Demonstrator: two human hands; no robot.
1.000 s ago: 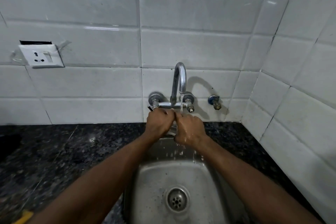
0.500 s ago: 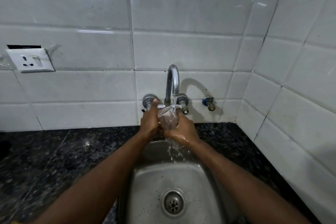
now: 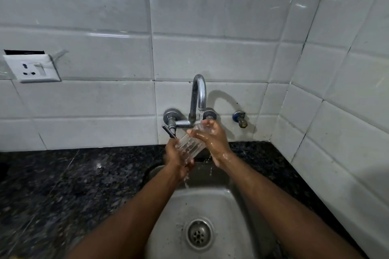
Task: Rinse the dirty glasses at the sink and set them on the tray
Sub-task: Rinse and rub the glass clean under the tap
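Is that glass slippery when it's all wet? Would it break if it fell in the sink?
Probably slippery: the glass is wet under the running water, and both the left hand and right hand hold it. It is tilted, so it might slide out. Being hard clear glass, it could well crack on the steel sink.

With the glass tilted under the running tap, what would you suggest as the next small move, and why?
I would probably turn the glass a little in the left hand, so the stream rinses all round the rim. It lies tilted, mouth towards the tap, whose water falls on the right hand at the rim and drips into the sink.
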